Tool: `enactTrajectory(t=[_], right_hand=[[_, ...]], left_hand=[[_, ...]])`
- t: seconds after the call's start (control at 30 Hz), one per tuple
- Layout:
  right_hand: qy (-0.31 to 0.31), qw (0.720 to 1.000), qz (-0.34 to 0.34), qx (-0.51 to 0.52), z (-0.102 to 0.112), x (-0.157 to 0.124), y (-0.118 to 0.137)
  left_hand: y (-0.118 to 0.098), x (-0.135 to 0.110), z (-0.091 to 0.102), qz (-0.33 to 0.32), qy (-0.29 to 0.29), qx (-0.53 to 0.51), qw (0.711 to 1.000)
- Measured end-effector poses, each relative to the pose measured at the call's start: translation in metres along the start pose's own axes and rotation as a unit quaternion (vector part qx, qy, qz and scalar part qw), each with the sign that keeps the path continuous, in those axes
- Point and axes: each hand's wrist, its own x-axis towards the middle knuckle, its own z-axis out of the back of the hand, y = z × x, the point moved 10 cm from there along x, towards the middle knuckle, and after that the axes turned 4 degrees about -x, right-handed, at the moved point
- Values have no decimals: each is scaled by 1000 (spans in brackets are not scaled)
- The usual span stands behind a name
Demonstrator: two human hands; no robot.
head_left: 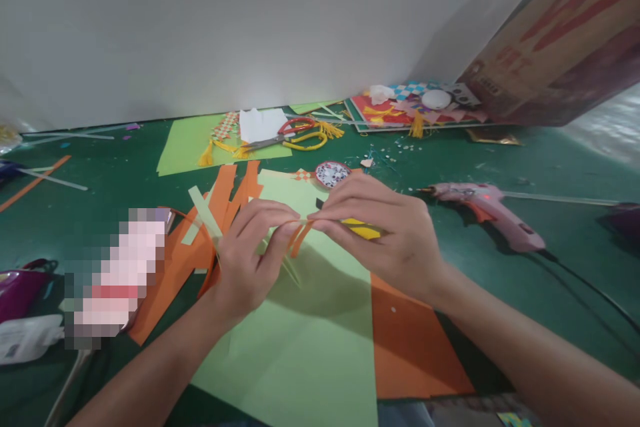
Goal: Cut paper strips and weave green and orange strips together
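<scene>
My left hand (253, 253) and my right hand (387, 230) meet over a light green paper sheet (300, 360). Between the fingertips of both, pinched, are narrow woven paper strips (299, 240), orange and pale green, whose loose ends hang down. A yellow thing (363, 228) shows below my right fingers, mostly hidden; I cannot tell whether it is held. Beyond the hands sits a small round dish (333, 174) of tiny beads or gems, with an orange-and-white checked paper piece (303, 175) beside it.
Orange paper strips (223, 193) and a blurred-out phone-like object (120, 273) lie left. A pink glue gun (493, 210) with its cord is at right. Scissors (300, 137) rest on green paper behind. A tray (360, 117) of craft pieces stands by the wall.
</scene>
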Motion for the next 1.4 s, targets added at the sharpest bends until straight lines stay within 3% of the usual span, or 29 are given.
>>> enactTrajectory(t=[0.2,0.4,0.9,1.1,1.4], right_hand=[[15,998,-49,37,-2,0,-8],[18,995,-86,54,-2,0,-14],[23,994,-85,57,-3,0,-16],[28,997,-62,35,-3,0,-12],[13,1000,-5,2,1,0,-1]], left_hand=[[14,-3,-8,74,33,-44,996],[19,-7,-23,111,114,-22,987],[28,-12,-28,162,145,-7,976],[23,-9,-25,133,137,-24,981],[5,-1,-4,40,29,19,999]])
